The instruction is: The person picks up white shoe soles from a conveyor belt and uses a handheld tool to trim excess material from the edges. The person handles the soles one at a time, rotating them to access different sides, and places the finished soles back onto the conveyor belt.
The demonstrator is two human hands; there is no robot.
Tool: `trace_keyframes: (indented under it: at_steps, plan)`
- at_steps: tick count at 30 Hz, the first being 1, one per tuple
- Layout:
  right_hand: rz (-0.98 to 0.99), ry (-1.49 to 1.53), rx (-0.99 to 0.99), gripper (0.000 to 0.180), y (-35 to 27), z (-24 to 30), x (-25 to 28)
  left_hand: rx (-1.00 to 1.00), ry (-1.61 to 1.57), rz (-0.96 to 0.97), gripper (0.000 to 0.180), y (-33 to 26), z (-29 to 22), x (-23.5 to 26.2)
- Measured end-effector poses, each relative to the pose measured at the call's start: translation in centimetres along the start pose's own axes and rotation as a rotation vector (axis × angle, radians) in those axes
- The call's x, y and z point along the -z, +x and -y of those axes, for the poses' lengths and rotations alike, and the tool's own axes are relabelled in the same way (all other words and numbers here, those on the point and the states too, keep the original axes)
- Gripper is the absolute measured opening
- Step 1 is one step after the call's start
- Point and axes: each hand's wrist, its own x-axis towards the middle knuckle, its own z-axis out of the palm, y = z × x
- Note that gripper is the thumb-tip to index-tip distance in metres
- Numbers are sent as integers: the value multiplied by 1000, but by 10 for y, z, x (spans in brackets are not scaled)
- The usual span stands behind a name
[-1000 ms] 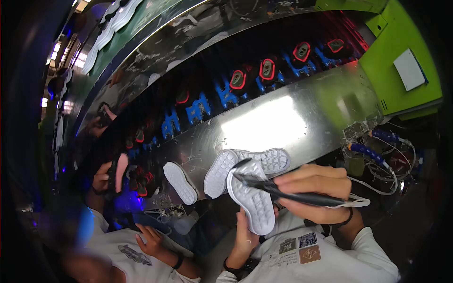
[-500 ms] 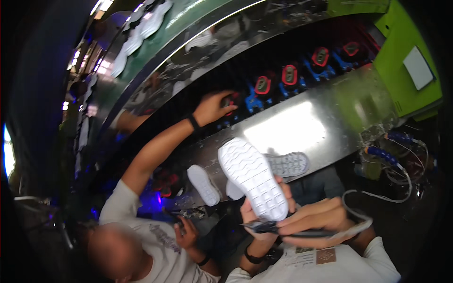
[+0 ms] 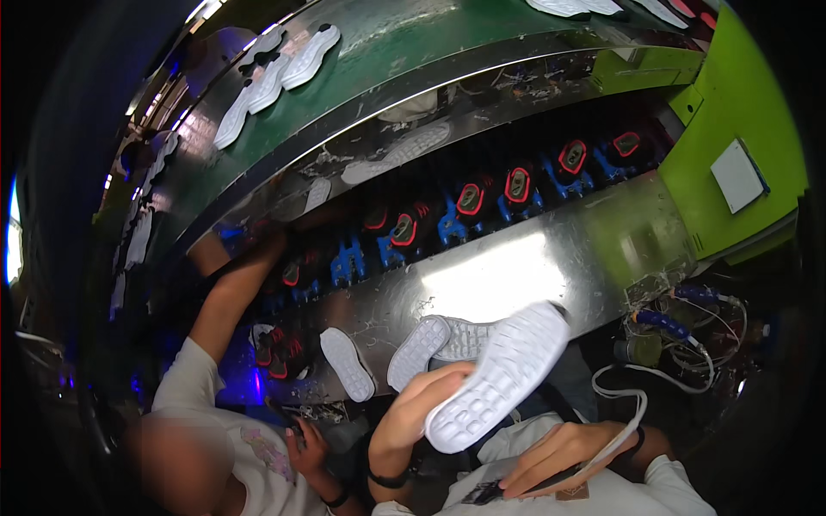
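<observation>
My left hand (image 3: 413, 411) grips a white shoe sole (image 3: 508, 374) by its lower left edge. The sole is raised above the metal bench, its patterned tread showing and its top end tilted to the right. Below and right of it, close to my shirt, my right hand (image 3: 559, 453) is closed around a slim dark tool (image 3: 483, 493) with a grey cable (image 3: 624, 430). What kind of tool it is cannot be made out. Behind the held sole lie a white sole (image 3: 416, 351) and a partly covered greyish sole (image 3: 462, 338). Another white sole (image 3: 347, 363) rests further left.
Across the metal bench (image 3: 379, 301), black-and-red shoes (image 3: 516, 185) stand in a row on blue holders. A green belt (image 3: 379, 56) beyond carries white soles. At left, a co-worker's arm (image 3: 228, 305) reaches toward the row. A lime-green panel (image 3: 748, 103) and blue hoses (image 3: 662, 324) are at right.
The held sole has swung from leaning left to leaning right. My right hand and the tool have dropped away from it. The co-worker's reaching arm has shifted left, off the shoe it touched.
</observation>
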Motion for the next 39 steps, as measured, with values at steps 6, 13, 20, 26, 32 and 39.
trace_keyframes:
  at_steps: [6, 13, 20, 26, 32, 39]
  plan:
    - [-826, 25, -52, 26, -1, -17, 18, -237, -805, 202, 65, -8, 33, 10]
    - [-819, -611, 46, 26, 69, -5, 29, -532, -806, -506, 51, 22, 81, -35]
    - [-514, -458, 139, 34, 61, -22, 1, -535, -794, -59, 73, 15, 111, -13]
    - [-552, -338, 137, 31, 50, -12, -12, -529, -760, 276, 73, 42, 84, -12]
    - [-653, -306, -9, 21, 35, 16, 1, -466, -891, -70, 59, 23, 48, -56]
    - [-526, -534, 163, 17, 19, 48, 25, -239, -724, 140, 87, 12, 11, -44]
